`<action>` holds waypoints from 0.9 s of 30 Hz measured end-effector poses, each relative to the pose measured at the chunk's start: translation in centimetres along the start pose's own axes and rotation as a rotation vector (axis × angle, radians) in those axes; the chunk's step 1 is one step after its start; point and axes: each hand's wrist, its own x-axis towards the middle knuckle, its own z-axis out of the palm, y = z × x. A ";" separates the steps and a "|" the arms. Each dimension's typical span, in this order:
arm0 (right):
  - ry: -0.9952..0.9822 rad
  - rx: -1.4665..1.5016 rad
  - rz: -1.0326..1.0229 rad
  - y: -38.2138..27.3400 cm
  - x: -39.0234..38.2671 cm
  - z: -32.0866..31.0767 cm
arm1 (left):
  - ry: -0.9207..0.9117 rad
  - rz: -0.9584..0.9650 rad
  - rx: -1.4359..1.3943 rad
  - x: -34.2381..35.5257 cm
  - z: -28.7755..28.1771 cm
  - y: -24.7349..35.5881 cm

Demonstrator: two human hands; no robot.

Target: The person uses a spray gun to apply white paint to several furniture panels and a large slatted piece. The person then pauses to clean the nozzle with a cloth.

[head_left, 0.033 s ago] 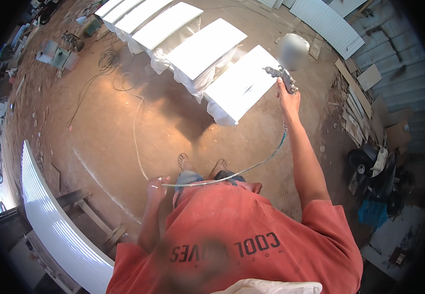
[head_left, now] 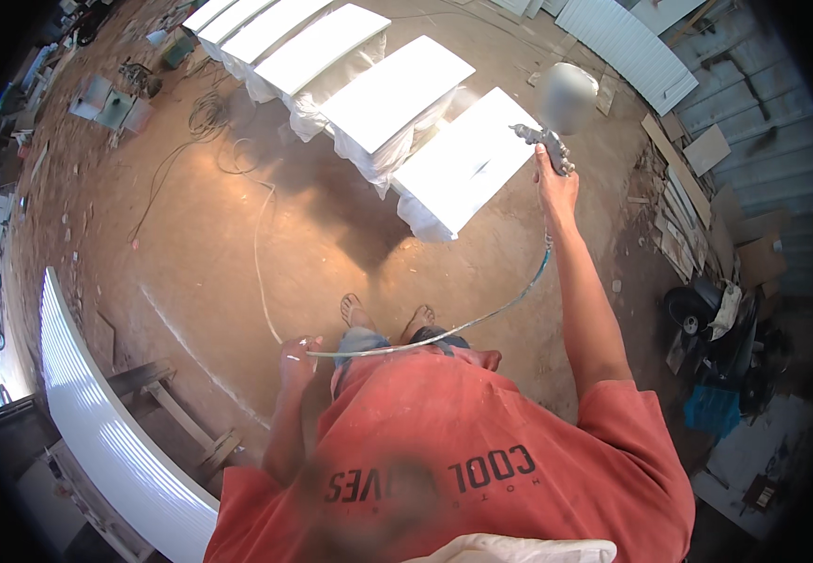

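My right hand (head_left: 557,190), arm stretched forward, is closed around the grip of a metal spray gun (head_left: 547,148). A rounded grey cup-like shape (head_left: 568,98), blurred, sits just beyond the gun. The gun's nozzle end points left, over the right edge of the nearest white panel (head_left: 453,178). From the grip a thin air hose (head_left: 505,307) curves down across my waist to my left hand (head_left: 299,357), whose fingers are closed on it at my left side. Past that hand the hose runs out over the floor.
More white panels (head_left: 397,92) stand in a row on supports wrapped in pale sheeting (head_left: 369,161). Coiled hose (head_left: 207,114) lies far left. A long ribbed white panel (head_left: 111,441) is at near left. Boards (head_left: 678,211) and a dark wheel (head_left: 692,310) are at right.
My right hand and the spray gun have shifted very slightly to the right. My left hand stays where it was on the hose.
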 end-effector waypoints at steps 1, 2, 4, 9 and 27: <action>0.039 -0.031 -0.010 0.0 1.0 0.1 | 0.062 0.012 -0.022 0.0 -0.4 -0.2; 0.088 -0.034 -0.026 0.1 1.9 0.2 | 0.111 0.037 -0.011 0.2 -0.9 -0.4; 0.184 -0.040 -0.057 -0.2 2.8 0.6 | 0.209 0.087 0.011 0.8 -2.2 -0.7; 0.096 -0.038 -0.082 -1.6 0.2 1.2 | 0.290 0.114 -0.083 2.8 -4.9 -0.7; -0.149 -0.091 -0.001 -8.0 -4.3 7.1 | 0.283 0.276 -0.083 8.4 -9.9 -3.4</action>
